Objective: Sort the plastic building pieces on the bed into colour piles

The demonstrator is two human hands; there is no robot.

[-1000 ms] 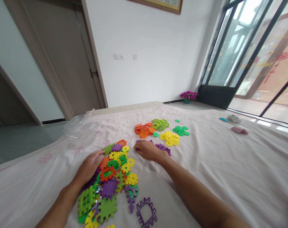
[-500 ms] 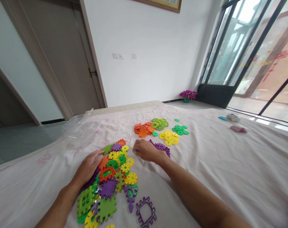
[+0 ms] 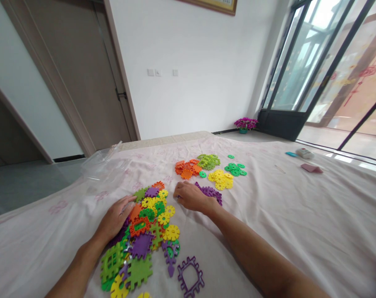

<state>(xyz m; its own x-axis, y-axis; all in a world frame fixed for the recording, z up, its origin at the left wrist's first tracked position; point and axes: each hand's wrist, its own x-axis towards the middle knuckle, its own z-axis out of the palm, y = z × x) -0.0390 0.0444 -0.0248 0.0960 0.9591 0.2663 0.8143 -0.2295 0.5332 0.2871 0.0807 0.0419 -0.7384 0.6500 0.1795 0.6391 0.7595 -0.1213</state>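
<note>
Left hand (image 3: 116,218): fingers loosely extended against multicoloured pile of notched plastic pieces (image 3: 142,245), apparently unsorted. Right hand (image 3: 190,195): fingers curled, grip unclear, by purple plastic heap (image 3: 213,193). Orange plastic heap (image 3: 187,174), yellow plastic heap (image 3: 220,179) look sorted.

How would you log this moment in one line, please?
left hand: at mixed pile | right hand: by purple pieces, grip hidden | beyond: orange pieces, yellow discs, green discs

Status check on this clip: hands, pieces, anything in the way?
Left hand resting against mixed-colour heap of flat plastic pieces. Right hand at left end of purple toothed plastic pieces, grip unclear. Right hand hides part of that purple pile.
</note>
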